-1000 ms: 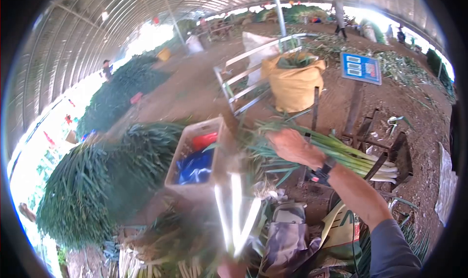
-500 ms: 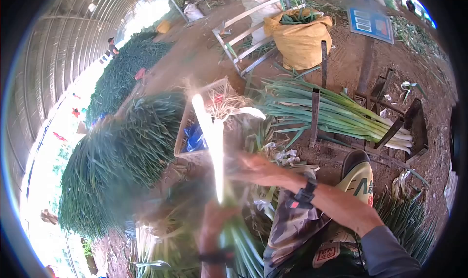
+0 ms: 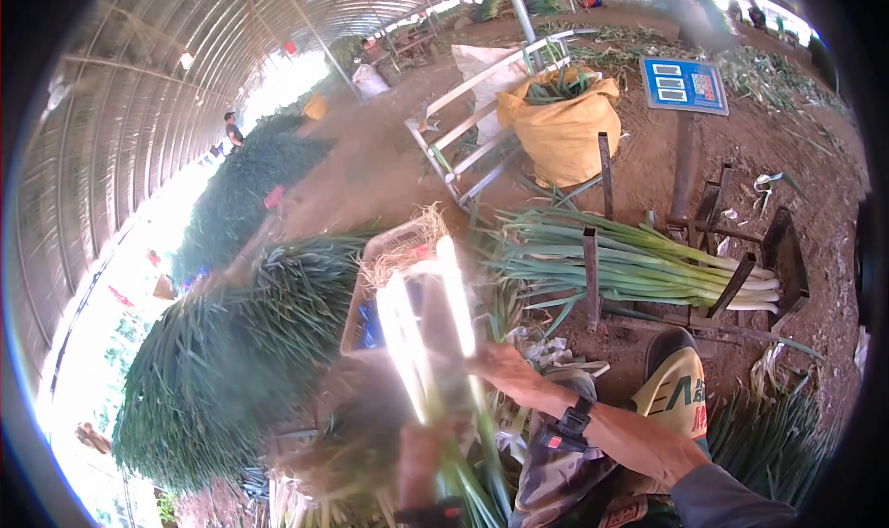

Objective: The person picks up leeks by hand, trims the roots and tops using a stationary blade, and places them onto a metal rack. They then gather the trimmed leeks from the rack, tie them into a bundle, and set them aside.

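Observation:
My left hand [image 3: 428, 445], blurred, is closed around green onions [image 3: 405, 352], whose glaring white stems point up and away. Their green leaves trail down below the hand. My right hand [image 3: 505, 369] grips another green onion [image 3: 457, 296] beside them, its white stem slanting upward. Behind the stems stands a plastic crate [image 3: 370, 259] holding a blue thing and stringy roots [image 3: 398, 261]. Trimmed green onions [image 3: 620, 264] lie in a bundle across a metal rack [image 3: 593, 278] to the right.
A large heap of green onions [image 3: 231, 361] lies at the left. Further back are a yellow sack [image 3: 565, 134], a metal frame [image 3: 463, 139] and a blue scale display [image 3: 683, 85]. A person [image 3: 233, 132] stands far off by the tunnel wall.
The camera view has tilted up, so the surroundings sit lower. My right hand, blurred before near the stems, now grips a separate green onion. The left hand still holds its stems.

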{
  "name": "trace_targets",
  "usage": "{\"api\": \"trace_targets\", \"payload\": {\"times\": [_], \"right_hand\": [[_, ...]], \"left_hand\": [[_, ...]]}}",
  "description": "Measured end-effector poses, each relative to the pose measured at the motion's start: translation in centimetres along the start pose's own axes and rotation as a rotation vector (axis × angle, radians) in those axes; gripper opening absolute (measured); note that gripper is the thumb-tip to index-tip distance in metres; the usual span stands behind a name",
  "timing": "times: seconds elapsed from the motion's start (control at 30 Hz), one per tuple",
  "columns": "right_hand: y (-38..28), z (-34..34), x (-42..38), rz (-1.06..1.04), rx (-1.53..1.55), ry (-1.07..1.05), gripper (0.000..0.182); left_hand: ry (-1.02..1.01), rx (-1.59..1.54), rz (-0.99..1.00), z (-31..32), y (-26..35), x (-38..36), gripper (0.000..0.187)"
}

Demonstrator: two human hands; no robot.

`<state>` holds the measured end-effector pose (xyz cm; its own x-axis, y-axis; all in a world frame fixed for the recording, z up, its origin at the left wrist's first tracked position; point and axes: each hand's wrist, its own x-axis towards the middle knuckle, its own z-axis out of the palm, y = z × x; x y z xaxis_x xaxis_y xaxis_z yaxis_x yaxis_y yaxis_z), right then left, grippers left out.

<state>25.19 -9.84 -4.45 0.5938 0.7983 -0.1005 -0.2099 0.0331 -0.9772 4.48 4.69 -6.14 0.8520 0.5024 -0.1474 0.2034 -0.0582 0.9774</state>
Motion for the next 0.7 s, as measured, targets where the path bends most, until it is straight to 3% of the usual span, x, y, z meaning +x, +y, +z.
{"api": "trace_targets", "payload": {"times": [0.1,0.23,0.4,0.43,0.53,0.63,0.7], "right_hand": [[0.8,0.8,0.3,-0.134,-0.064,-0.11,0.054],[-0.8,1.3,-0.7,-0.219,-0.355,-0.062,0.066],[0.0,0.2,-0.2,-0.081,-0.359,-0.011,0.074],[-0.2,0.1,-0.3,-0.13,-0.365,-0.003,0.077],[0.4,-0.9,0.5,-0.041,-0.433,-0.073,0.075],[-2.3,-1.2,-0.2,-0.099,-0.361,-0.053,0.071],[-4.8,-0.7,-0.1,-0.294,-0.171,0.052,0.068]], "left_hand": [[0.031,-0.045,-0.086,0.6,2.2,-0.1,0.033],[0.11,-0.046,-0.179,3.1,4.9,-0.3,0.033],[0.044,-0.052,-0.147,4.6,4.7,-0.2,0.031],[0.027,-0.046,-0.117,4.7,3.9,0.1,0.031],[0.034,-0.052,-0.115,4.3,-0.1,1.8,0.031],[0.051,0.028,-0.122,5.0,-1.4,2.1,0.026],[0.024,-0.018,-0.063,5.8,-1.7,1.5,0.026]]}}
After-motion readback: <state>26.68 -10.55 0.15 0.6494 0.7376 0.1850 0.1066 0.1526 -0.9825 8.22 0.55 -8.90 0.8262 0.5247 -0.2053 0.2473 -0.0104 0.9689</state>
